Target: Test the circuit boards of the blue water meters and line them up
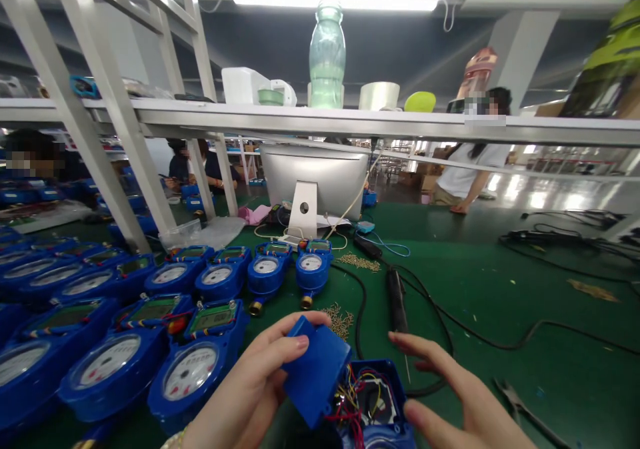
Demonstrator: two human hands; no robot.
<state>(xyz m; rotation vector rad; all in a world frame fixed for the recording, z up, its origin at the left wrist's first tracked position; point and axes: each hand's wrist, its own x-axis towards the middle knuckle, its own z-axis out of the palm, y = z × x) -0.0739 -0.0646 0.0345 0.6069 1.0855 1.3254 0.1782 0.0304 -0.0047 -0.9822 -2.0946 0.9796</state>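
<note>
A flat blue cover (316,369) is held, tilted, between the thumb and fingers of my left hand (260,375). Just right of it sits an open blue housing (393,375) with red and yellow wires and a dark round part inside. My right hand (450,392) is beside the housing's right edge, thumb and fingers spread, with nothing between them. A black electric screwdriver (397,302) lies beyond that hand, its thin bit pointing toward me. Small screws (339,321) are piled behind the cover.
Rows of blue meters (193,369) cover the left side. A monitor (315,182) stands at the back under a shelf (350,121) with a green bottle (327,55). Pliers (525,409) and black cables (540,329) lie at right. A person (467,172) leans on the far table edge.
</note>
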